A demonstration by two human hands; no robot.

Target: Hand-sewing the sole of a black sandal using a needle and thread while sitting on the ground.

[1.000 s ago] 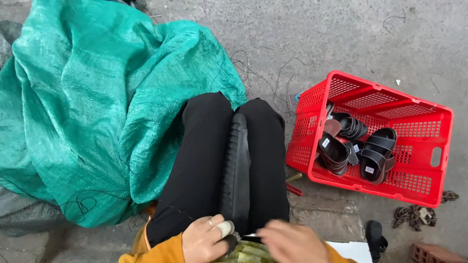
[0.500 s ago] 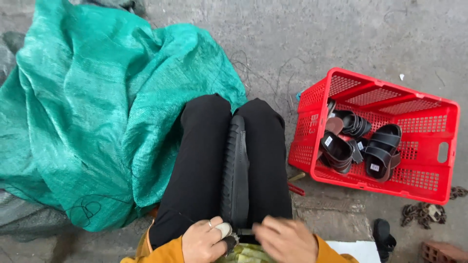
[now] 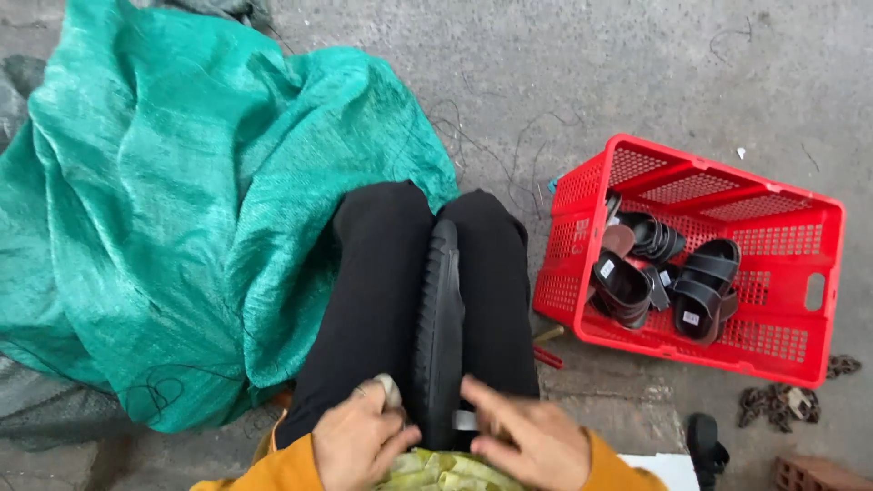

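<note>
Grey concrete lies under you; your left hand (image 3: 362, 443) and right hand (image 3: 520, 438) curl loosely against the black sole (image 3: 439, 327) clamped upright between your knees, beside the red basket (image 3: 823, 282).

right hand (image 3: 523, 436) blurred (brick (image 3: 818, 473) cut off)

My single head camera looks steeply down, close over my lap (image 3: 427, 300), concrete floor (image 3: 637, 82) beyond.
</note>
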